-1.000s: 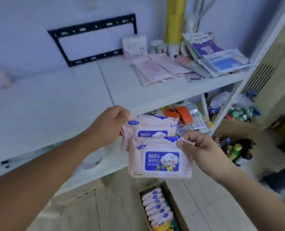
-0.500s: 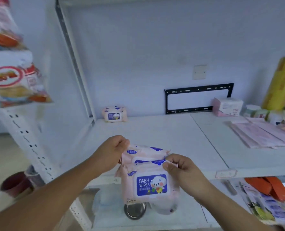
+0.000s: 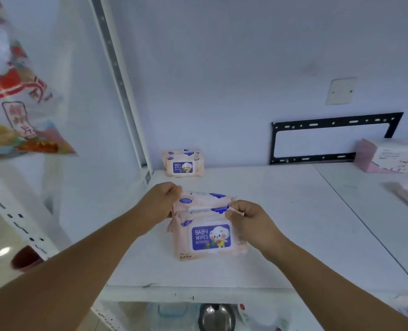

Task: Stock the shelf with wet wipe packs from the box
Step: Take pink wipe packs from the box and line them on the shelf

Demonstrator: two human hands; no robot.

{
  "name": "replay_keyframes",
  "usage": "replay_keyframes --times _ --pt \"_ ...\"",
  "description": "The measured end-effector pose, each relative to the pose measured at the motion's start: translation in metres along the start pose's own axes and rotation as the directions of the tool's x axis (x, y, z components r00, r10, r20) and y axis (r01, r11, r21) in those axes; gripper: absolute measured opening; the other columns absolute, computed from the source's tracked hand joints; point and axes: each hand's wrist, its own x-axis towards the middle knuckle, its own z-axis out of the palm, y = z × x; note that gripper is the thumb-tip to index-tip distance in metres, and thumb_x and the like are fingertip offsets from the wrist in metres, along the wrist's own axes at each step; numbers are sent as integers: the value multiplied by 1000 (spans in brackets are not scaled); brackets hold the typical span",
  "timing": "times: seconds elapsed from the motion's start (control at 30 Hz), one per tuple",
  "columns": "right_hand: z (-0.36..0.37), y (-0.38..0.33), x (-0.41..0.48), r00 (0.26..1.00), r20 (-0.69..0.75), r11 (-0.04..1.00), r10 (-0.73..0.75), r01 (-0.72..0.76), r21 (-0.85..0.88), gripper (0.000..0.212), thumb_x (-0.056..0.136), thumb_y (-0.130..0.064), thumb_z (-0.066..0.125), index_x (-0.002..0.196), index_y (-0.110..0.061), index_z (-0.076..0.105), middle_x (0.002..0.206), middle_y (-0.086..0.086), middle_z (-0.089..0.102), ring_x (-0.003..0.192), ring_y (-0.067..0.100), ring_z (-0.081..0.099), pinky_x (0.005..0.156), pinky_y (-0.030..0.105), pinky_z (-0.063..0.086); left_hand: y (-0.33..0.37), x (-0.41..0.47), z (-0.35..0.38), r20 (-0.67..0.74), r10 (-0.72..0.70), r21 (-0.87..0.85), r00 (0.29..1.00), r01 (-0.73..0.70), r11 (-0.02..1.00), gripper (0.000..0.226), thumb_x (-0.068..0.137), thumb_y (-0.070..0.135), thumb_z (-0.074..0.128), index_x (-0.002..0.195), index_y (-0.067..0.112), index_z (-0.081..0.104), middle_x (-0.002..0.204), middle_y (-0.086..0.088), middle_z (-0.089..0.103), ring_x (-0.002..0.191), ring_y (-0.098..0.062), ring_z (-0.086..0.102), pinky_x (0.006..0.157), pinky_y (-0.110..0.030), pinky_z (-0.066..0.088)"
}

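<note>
- left grip [image 3: 161, 203] clamped with fingertips on the top edge of the rear pack [image 3: 205, 199]; right grip [image 3: 247, 222] pinching the top edge of the front pack [image 3: 210, 238]
- both packs upright, one behind the other, touching, over the front-left part of the shelf [image 3: 293, 223]; can't tell if their bottoms rest on it
- done: corner pile [image 3: 183, 163] of packs already at the shelf's back left, by the wall
- left: these two not yet released; box not in view, remaining stock unknown
- count: 2 packs in the grips; corner pile looks like 2 stacked, not sure
</note>
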Motion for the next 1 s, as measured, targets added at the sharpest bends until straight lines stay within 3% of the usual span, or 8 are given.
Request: replay_keyframes --times 0.13,0.27,0.37,0.6,0.7,0.83,0.93,1.0 --pt "5 6 70 1000 20 999 -11 10 49 22 96 -19 60 82 -2 61 87 18 71 74 20 68 67 32 50 -1 60 -4 -9 -73 -96 997 71 993 21 105 23 47 92 14 61 98 -7 68 87 -18 65 82 -37 55" --pt "17 16 136 999 43 998 10 -13 55 23 96 -21 62 87 0 61 91 20 71 77 31 69 69 42 55 -13 122 -12 -32 -145 -140 989 139 980 19 104 22 48 96 13 63 108 -11 71 99 -26 68 91 -45 56" --pt "32 23 178 998 43 997 43 -46 60 19 96 -23 62 88 -6 67 97 16 74 88 35 73 77 48 60 -25 163 -19 -53 -173 -162 984 163 973 19 104 20 48 98 11 63 108 -14 71 95 -27 68 85 -43 56" --pt "65 25 247 996 34 995 78 -81 66 17 99 -22 58 88 -18 69 97 2 78 88 23 75 79 38 61 -36 237 -43 -83 -210 -223 974 187 957 17 105 18 47 101 12 62 104 -10 70 92 -23 68 84 -39 55" --pt "77 25 277 999 -1 998 49 -49 28 16 97 -24 56 96 -16 70 95 1 76 86 24 73 72 34 59 -38 266 -52 -127 -199 -99 972 187 977 19 105 23 47 95 15 61 98 -7 68 83 -19 66 75 -34 55" --pt "87 18 309 999 -21 999 29 -30 -40 16 96 -25 56 96 -17 69 93 1 73 83 23 69 70 35 56 -39 298 -62 -276 -119 261 954 193 946 25 101 33 53 93 13 65 85 -4 67 67 -15 61 53 -22 51" --pt "93 13 320 999 -50 993 -3 -4 -120 16 95 -23 56 91 -13 67 90 9 71 82 24 64 73 33 52 -42 311 -64 -352 -30 430 935 190 883 30 98 38 55 91 14 70 85 -5 70 74 -24 64 71 -35 54" --pt "98 15 321 997 -71 992 -6 -3 -127 16 95 -24 56 88 -13 66 88 6 71 82 23 65 72 32 52 -44 314 -61 -369 -14 460 929 195 866 31 99 37 54 90 11 70 79 -4 68 74 -27 63 72 -37 53"
